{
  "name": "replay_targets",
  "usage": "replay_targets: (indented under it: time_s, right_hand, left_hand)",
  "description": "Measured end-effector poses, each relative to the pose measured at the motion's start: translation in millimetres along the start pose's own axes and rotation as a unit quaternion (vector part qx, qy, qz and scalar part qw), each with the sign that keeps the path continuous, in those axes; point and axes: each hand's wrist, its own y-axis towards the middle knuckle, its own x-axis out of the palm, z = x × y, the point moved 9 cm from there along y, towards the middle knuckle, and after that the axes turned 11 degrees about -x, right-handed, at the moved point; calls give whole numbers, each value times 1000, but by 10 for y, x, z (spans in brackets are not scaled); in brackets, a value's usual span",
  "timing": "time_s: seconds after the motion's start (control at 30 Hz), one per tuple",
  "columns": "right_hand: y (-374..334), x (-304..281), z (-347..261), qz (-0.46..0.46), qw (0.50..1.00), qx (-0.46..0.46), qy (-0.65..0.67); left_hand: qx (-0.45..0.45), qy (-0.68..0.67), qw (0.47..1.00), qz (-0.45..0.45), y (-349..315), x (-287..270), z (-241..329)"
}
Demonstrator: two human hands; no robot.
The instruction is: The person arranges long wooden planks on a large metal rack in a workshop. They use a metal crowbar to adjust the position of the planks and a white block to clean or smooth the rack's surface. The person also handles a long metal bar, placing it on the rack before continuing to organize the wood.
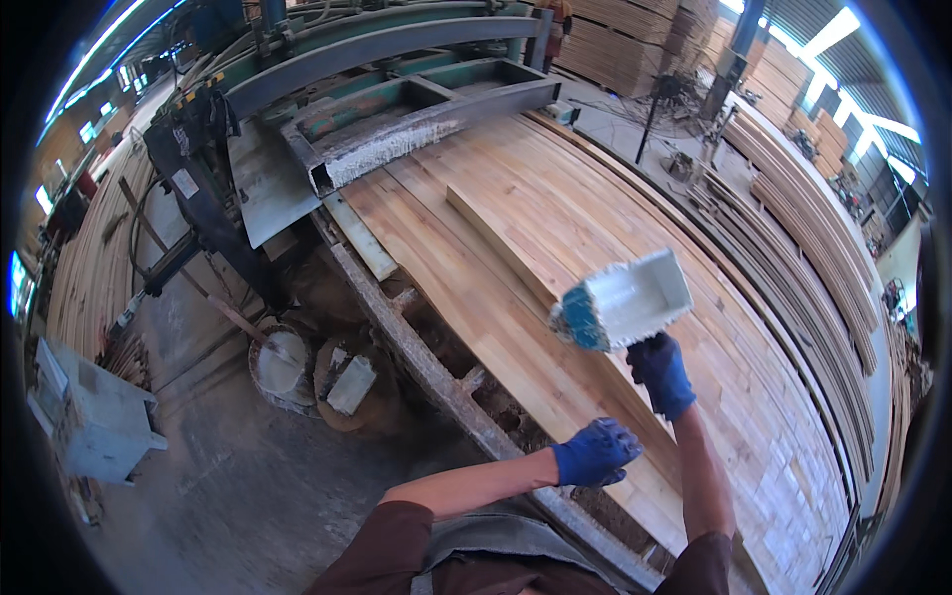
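My right hand (662,377), in a blue glove, is closed on the near end of a glue spreader box (640,297). The open box is coated in white glue and has a blue end; it is raised over the wooden boards (466,268). Lower and to the left, my left hand (598,452), also gloved in blue, has its fingers curled over the boards' near-left edge. Whether anything lies inside its grip is hidden. Between the two hands runs a raised wooden strip (506,243), standing proud of the boards.
A steel press frame (426,124) crosses the boards' far end. On the floor at left stand a bucket of white glue (281,362) and a round container (342,397) with a pale block on top. Long timber strips (803,248) lie to the right. A grey metal box (99,412) stands far left.
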Motion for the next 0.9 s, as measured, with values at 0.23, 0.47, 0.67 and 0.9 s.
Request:
replay_targets:
  time_s: [0.23, 0.47, 0.67, 0.9]
  right_hand:
    - [777, 251, 571, 7, 998, 45, 32]
    - [2416, 1503, 287, -25, 999, 43, -4]
    - [3650, 2836, -335, -35, 994, 3, 103]
    - [4160, 3183, -576, -75, 992, -55, 88]
  left_hand:
    - [37, 39, 997, 47, 752, -13, -844]
    - [-93, 72, 993, 3, 1232, 1076, -1944]
    - [-184, -244, 945, 114, 1059, 977, -2040]
    - [-171, -201, 961, 88, 1041, 660, -1983]
